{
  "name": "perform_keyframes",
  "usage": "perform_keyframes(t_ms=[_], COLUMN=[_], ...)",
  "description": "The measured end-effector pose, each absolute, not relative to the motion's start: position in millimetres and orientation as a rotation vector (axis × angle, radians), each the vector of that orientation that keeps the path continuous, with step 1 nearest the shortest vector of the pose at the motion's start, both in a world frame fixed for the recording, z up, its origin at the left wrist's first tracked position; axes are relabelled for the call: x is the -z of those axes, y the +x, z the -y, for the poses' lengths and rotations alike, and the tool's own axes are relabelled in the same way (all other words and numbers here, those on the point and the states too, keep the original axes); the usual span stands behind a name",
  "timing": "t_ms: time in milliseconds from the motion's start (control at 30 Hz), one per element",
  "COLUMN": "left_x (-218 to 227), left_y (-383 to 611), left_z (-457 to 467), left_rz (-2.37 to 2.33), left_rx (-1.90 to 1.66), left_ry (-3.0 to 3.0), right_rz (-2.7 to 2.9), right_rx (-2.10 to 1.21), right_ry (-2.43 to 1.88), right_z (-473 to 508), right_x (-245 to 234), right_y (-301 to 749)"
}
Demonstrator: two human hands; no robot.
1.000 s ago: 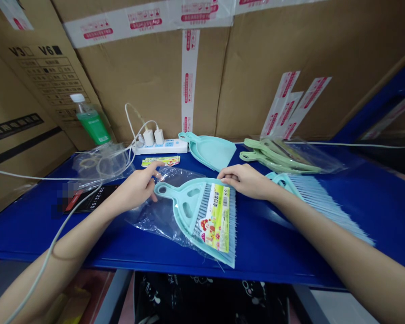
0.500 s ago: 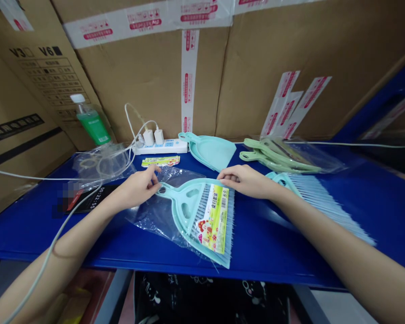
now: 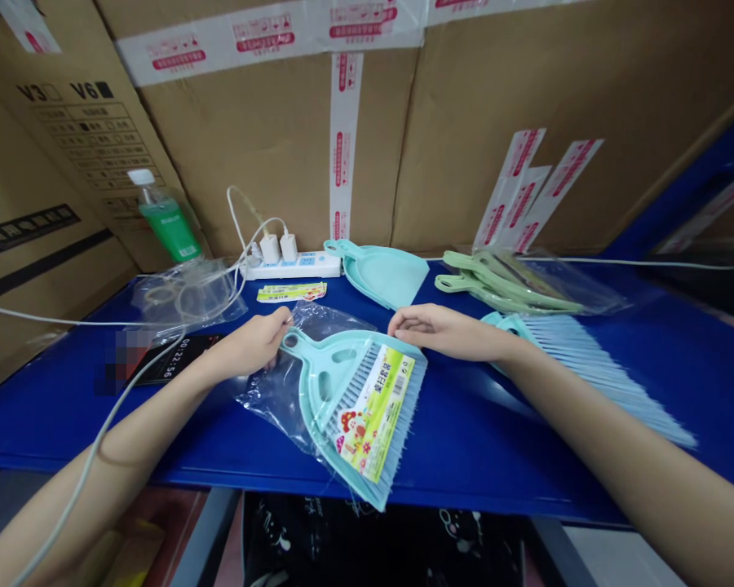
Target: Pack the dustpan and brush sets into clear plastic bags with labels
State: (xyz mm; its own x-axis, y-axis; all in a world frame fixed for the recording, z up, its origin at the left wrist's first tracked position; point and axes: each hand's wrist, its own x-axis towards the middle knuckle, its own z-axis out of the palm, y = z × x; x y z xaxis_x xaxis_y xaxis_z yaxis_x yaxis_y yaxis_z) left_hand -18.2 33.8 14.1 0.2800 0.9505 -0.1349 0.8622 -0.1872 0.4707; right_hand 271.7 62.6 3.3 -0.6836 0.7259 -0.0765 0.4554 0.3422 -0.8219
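A light-blue dustpan [image 3: 315, 399] lies tilted in front of me, with a blue-bristled brush [image 3: 400, 440] nested in it. Across the bristles sits a yellow-green printed label card [image 3: 376, 412]. Under the pan and to its left spreads a clear plastic bag [image 3: 275, 403]. My left hand [image 3: 257, 341] is closed beside the pan's handle, pinching the bag's edge. At the pan's far right corner, the curled fingers of my right hand [image 3: 428, 330] are on the rim; their tips are partly hidden.
Behind are another blue dustpan [image 3: 385, 273], green dustpan sets [image 3: 507, 281] in plastic, label cards [image 3: 290, 292] and a power strip [image 3: 318, 265]. A blue brush [image 3: 599, 359] lies right. Leftward are a phone [image 3: 177, 359], a bottle [image 3: 170, 227] and a loose white cable [image 3: 107, 424].
The dustpan and brush have turned clockwise, their bristle end swinging toward me and left. My left fingers have closed together beside the handle. My right hand has shifted slightly left and nearer.
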Motion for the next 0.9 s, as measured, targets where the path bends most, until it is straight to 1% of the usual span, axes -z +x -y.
perform_keyframes(t_ms=[100, 267, 533, 700, 900], left_x=[-12, -8, -5, -2, 0], left_y=[-18, -18, -18, -18, -21], left_z=[-36, -39, -41, -42, -47], left_rz=[-1.583, -1.517, -1.539, -1.559, -1.574], left_rx=[-0.31, -0.426, -0.449, -0.491, -0.554], left_ry=[2.033, 1.929, 1.859, 1.851, 1.869], right_rz=[2.273, 2.136, 1.696, 1.502, 1.329], right_rx=[-1.354, -1.504, -1.923, -1.913, -1.978], right_ry=[-1.021, -1.086, -1.092, -1.181, -1.187], right_z=[-62, -60, -58, -57, -59], right_x=[-2, -4, 2, 2, 5], right_y=[272, 271, 261, 256, 257])
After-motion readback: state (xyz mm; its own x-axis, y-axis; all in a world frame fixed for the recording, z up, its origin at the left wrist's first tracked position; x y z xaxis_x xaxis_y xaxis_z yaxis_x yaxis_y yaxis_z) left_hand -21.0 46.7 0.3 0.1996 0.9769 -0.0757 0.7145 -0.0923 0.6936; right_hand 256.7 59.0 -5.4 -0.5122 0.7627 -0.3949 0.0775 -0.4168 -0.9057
